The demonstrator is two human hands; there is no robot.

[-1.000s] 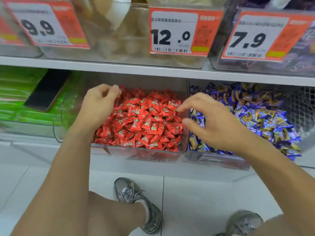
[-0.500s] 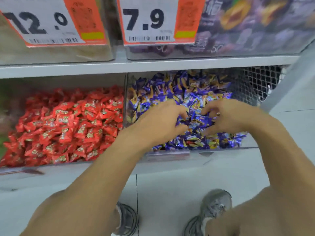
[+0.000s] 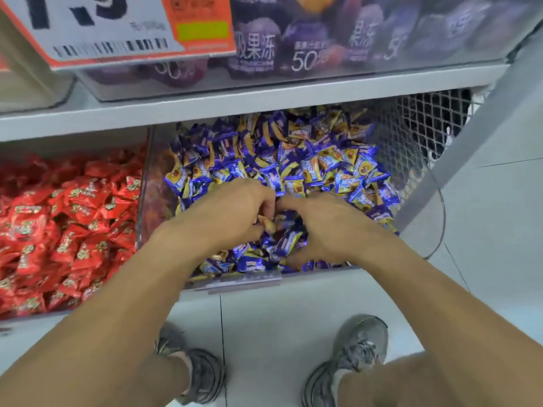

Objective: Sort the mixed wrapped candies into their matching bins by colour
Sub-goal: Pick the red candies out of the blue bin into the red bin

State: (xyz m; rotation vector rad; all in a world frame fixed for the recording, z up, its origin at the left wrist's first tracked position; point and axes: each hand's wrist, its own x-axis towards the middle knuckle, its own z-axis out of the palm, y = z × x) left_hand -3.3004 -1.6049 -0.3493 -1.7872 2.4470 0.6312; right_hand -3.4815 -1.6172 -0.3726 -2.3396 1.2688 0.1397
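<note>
Head view — one camera, looking down over both forearms.

Surface: pale tiled floor (image 3: 293, 318) below, a grey shelf board (image 3: 205, 107) running across above the lower bins.

Room: shop shelving; a wire mesh panel (image 3: 426, 124) closes the far right end of the lower shelf.

Writing: an orange and white price tag (image 3: 111, 27) at the far left top shows large black digits cut off by the frame edge, with a barcode under them; the purple packs (image 3: 293, 39) in the upper clear bin carry Chinese characters and "50".

Count: two lower bins in sight, two hands, two grey shoes (image 3: 361, 345) on the floor.

Blue candies (image 3: 293, 154): heaped in the clear right bin (image 3: 235, 284), purple-blue and yellow wrappers — too many to count.

Red candies (image 3: 64, 218): piled in the left bin, just beside the blue one, apart from both hands.

Left hand (image 3: 229, 212): in the near middle of the blue heap, fingers curled down among the wrappers; whether it grips one cannot be told.

Right hand (image 3: 326, 227): touching the left at the fingertips, fingers curled into the same heap — grip likewise unclear.
</note>
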